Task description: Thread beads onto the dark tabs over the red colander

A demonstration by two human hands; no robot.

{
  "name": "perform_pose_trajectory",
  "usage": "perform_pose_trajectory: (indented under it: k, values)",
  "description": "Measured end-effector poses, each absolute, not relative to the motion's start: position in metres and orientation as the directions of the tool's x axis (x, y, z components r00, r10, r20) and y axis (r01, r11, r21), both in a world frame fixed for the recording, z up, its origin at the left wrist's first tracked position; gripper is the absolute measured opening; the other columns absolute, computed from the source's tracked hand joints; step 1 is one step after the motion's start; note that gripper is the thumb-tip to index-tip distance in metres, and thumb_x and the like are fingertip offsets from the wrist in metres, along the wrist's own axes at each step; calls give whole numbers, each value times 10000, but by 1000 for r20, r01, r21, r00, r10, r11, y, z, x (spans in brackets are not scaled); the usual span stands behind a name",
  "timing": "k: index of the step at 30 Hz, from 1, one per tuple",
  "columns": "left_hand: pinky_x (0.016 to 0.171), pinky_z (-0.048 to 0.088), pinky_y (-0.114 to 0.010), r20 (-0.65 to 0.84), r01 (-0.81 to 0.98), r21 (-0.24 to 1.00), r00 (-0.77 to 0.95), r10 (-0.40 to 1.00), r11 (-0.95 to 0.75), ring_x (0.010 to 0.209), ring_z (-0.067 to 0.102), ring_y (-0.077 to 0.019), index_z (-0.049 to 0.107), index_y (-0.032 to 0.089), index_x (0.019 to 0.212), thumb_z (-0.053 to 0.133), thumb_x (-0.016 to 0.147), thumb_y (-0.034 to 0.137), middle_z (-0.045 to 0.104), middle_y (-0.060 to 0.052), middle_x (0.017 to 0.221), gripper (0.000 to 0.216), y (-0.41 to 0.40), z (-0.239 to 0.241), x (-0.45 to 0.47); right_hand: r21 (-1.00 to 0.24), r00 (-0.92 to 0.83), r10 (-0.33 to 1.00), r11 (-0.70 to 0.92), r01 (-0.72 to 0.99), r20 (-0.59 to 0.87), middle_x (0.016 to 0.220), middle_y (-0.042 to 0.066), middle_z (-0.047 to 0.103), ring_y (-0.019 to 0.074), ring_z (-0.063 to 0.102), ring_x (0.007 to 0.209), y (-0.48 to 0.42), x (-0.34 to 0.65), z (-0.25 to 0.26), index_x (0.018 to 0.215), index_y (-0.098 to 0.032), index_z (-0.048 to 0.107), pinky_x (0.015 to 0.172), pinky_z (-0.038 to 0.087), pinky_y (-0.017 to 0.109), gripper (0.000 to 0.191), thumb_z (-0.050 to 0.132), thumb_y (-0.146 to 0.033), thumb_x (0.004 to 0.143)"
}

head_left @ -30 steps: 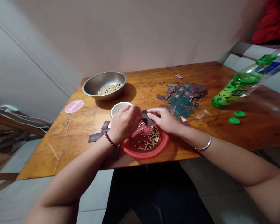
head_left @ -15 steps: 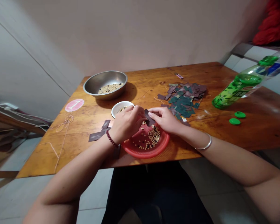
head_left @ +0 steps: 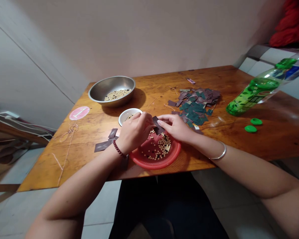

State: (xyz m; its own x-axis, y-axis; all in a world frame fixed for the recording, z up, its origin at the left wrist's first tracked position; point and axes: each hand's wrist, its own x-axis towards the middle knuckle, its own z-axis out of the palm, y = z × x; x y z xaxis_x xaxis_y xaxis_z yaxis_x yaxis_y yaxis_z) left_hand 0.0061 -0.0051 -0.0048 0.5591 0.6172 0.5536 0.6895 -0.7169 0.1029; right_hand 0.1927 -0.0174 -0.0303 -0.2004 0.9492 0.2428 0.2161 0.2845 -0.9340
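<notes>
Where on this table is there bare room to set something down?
The widest bare stretch of wooden table lies right of the green caps. A smaller patch lies between the tangled thread and the leftmost brown piece. It's crowded around the red basket, left hand, right hand and white bowl, and at the brown-green pile.

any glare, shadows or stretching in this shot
Head view: pale glare on the table beside the scraps; head view: dark shadow right of the steel bowl, mesh-patterned one by the red basket; head view: green bottle seemingly stretched rightward.
</notes>
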Motion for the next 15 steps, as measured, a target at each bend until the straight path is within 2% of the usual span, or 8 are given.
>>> perform_pose_trajectory:
  k: [8,15]
  values:
    - [697,447,-253,641,597,124,561,523,-793,768,570,-133,509,191,889,606,833,338,631,-11,824,186,-4,-6,4,-907,-294,926,319,274,237,865,60,706,167,638,797,-20,194,-28,852,-140,688,736,485,276,233,521,-302,849]
    - [713,456,-262,665,627,93,539,517,-773,799,578,-147,506,186,885,592,840,318,639,-17,825,164,-3,-6,5,-896,-306,923,328,300,235,743,35,665,137,584,686,-19,195,-28,763,-129,669,648,440,247,241,520,-305,834]
